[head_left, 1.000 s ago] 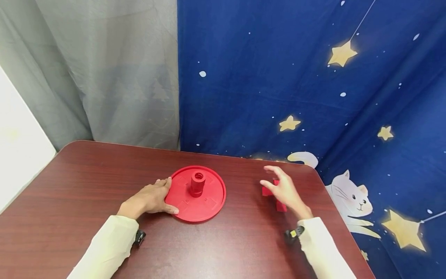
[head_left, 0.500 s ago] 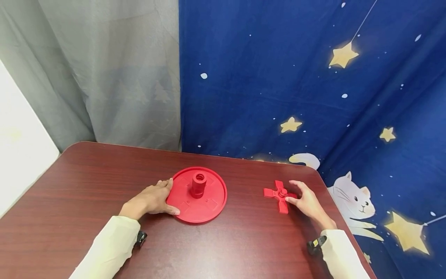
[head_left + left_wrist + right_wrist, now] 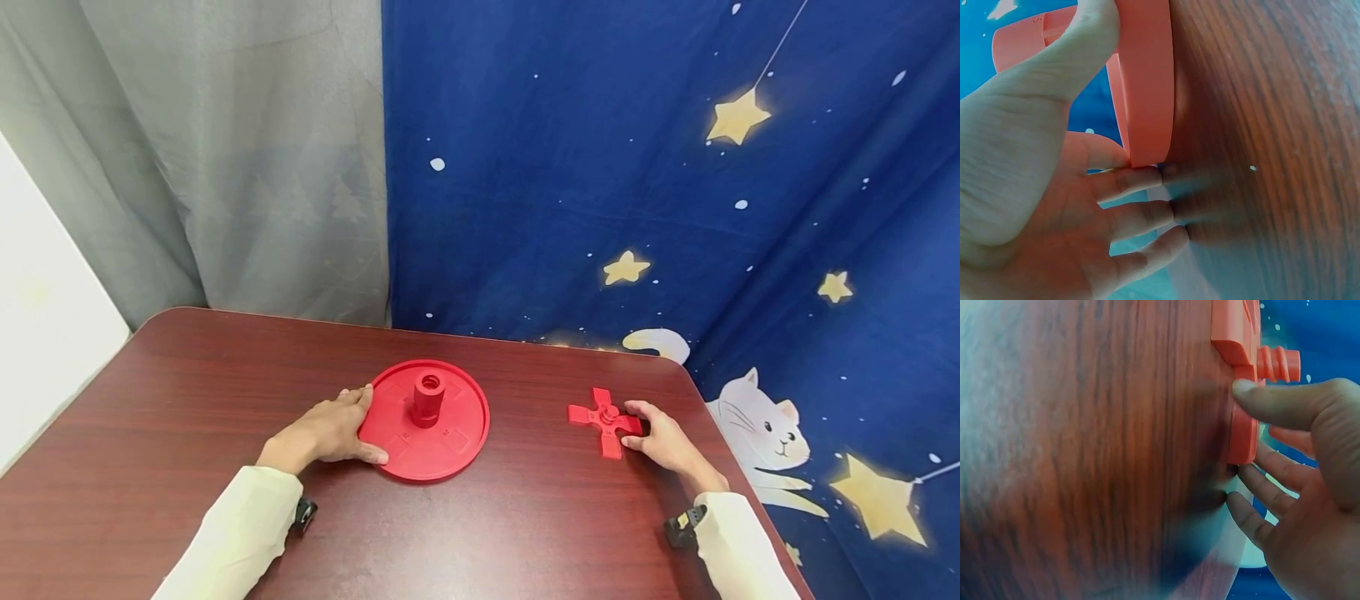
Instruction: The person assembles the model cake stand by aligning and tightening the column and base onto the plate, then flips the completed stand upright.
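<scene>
A red round base (image 3: 461, 417) with a raised rim lies on the table. From its middle stands a hollow post (image 3: 428, 400) with thread inside. My left hand (image 3: 330, 429) holds the base by its left edge, thumb over the rim and fingers against the side. To the right lies a red cross-shaped piece (image 3: 607, 422) with four flat arms. In the right wrist view a short threaded stud (image 3: 1280, 364) rises from it. Thumb and fingers of my right hand (image 3: 669, 442) pinch the arm of the cross that points right, the thumb on its near side.
The dark wood-grain table (image 3: 517, 533) has a rounded far edge close behind both pieces. A grey curtain (image 3: 285, 167) and a blue star-print curtain (image 3: 525, 167) hang beyond it. Black camera bands (image 3: 681, 529) sit on the wrists.
My right hand moved right from above the cross-shaped piece, then settled on its right arm, lower than the stud. The left hand and the round base stayed put.
</scene>
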`<state>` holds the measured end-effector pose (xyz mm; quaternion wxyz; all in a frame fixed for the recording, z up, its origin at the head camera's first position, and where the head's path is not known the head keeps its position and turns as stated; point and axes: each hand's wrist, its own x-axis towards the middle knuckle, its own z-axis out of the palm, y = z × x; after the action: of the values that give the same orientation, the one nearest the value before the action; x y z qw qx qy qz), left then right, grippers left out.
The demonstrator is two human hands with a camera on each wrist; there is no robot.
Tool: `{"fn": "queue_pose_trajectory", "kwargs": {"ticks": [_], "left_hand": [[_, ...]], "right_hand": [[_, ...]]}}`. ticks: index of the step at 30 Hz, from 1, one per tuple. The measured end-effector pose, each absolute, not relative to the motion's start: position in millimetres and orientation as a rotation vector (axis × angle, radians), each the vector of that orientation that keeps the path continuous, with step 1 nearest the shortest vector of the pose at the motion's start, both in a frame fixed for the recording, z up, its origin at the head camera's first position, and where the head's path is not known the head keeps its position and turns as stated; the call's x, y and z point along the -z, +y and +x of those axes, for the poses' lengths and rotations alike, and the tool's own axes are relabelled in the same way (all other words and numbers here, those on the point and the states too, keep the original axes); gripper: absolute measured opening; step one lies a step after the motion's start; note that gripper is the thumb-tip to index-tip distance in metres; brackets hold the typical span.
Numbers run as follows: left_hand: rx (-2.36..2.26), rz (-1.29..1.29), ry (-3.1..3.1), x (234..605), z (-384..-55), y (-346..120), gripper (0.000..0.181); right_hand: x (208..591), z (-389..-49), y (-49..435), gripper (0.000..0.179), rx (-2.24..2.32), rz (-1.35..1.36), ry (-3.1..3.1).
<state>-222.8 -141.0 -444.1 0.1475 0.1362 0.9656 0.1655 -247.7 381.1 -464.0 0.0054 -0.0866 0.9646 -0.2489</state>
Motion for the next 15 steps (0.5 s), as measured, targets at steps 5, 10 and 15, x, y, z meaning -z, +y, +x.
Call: {"fn": "queue_pose_trajectory", "kwargs": {"ticks": [5,10,15], "left_hand": [[-0.471,0.390,2.781,444.3,-222.9,-140.8,0.121],[-0.462,0.388,2.781,444.5,-222.7,-140.9,0.121],[-0.462,0.386,2.782,444.3,-222.7,-141.5,0.121]], "right_hand": [[464.7,-248.1,380.1,0.046,0.663,-0.277,3.068],[466.7,-248.0,381.9,0.028,0.648,-0.343,3.088],[464.6,-247.3,381.3,0.022,0.890,-0.315,3.088]]}}
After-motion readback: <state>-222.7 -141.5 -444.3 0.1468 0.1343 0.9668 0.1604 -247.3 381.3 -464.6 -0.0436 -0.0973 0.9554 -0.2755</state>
